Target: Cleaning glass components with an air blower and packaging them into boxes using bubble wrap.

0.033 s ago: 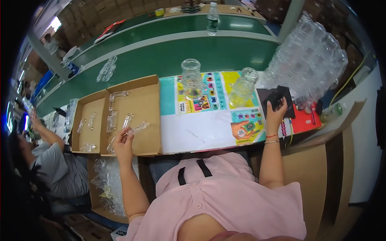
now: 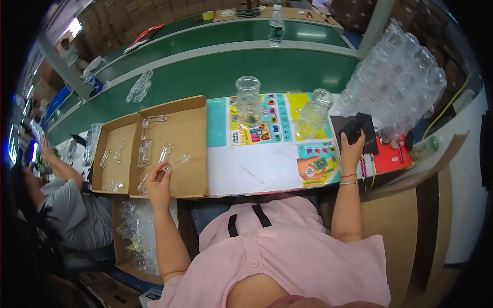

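My left hand pinches a small clear glass tube with a wider end, held over the right part of a shallow cardboard tray. Several similar clear tubes lie in that tray. At the right, my right hand closes its fingers on a small black object above a dark mat; my fingers partly hide the object, and its kind is not clear. Between my hands are a ribbed clear glass vessel standing upright and a second clear vessel that looks tilted, both on a printed sheet.
A big stack of clear plastic packaging rises at the right, behind a red item. Across the green bench stands a water bottle. A box of clear plastic sits low left, near another person.
The view has shifted slightly. My right hand's fingers have drawn in a little around the black object. My left hand keeps its hold on the glass tube.
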A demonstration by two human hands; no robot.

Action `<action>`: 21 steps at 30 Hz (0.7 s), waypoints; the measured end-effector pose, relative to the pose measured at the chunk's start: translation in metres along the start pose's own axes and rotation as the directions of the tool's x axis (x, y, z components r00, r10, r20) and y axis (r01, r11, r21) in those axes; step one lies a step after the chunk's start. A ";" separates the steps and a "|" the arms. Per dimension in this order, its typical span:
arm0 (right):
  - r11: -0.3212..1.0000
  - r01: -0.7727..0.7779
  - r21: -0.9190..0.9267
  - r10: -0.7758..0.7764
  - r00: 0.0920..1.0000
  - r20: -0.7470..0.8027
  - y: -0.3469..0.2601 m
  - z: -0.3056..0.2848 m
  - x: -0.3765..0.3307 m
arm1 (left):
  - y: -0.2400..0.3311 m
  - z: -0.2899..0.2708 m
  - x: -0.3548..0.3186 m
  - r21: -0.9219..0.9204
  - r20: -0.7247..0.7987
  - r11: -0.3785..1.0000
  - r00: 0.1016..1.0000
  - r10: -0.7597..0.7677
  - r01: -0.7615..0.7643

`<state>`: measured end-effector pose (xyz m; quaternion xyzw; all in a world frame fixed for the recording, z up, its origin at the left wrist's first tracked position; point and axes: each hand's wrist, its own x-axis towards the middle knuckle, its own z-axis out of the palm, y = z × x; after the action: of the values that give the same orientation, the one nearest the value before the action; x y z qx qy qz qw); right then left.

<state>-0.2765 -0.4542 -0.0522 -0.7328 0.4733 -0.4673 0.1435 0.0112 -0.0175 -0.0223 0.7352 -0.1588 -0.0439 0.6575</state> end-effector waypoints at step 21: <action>0.675 -0.212 0.707 -0.394 0.706 0.589 -0.145 -0.037 -0.067 | 0.049 0.038 -0.046 -0.354 0.069 0.932 0.996 -0.055 0.076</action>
<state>-0.2338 -0.3154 0.0252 -0.7563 0.1130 -0.3078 0.5661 -0.0513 -0.0446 0.0140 0.6074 -0.1425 -0.1149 0.7730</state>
